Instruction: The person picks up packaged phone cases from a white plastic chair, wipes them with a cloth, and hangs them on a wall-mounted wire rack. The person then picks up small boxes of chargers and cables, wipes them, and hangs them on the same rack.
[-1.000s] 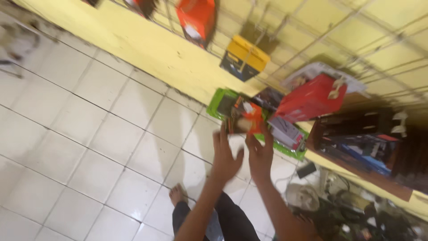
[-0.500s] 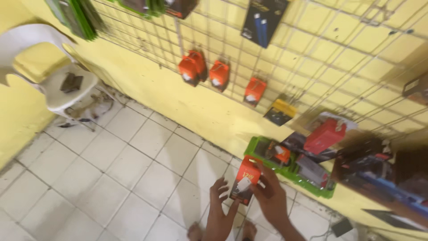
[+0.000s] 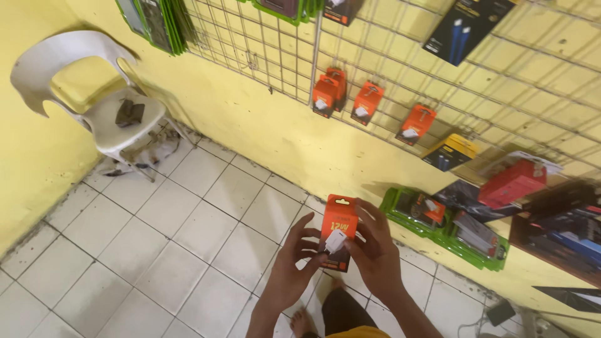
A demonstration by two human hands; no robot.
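Both of my hands hold one orange carded package with a white charger plug showing in its clear front. My left hand grips its left edge and lower part. My right hand grips its right side, fingers curled over the front. The package is upright at chest level, a little short of the yellow wall. Several matching orange packages hang on the wire grid on that wall, above and beyond my hands.
A white plastic chair with a dark object on its seat stands at the left. Green and red boxed goods lean along the wall's base at the right. White tile floor lies below; my bare feet show at the bottom.
The view has swung up and left from the floor to the wall grid. The orange package stays held in both hands and now sits higher, nearer the hanging packages.
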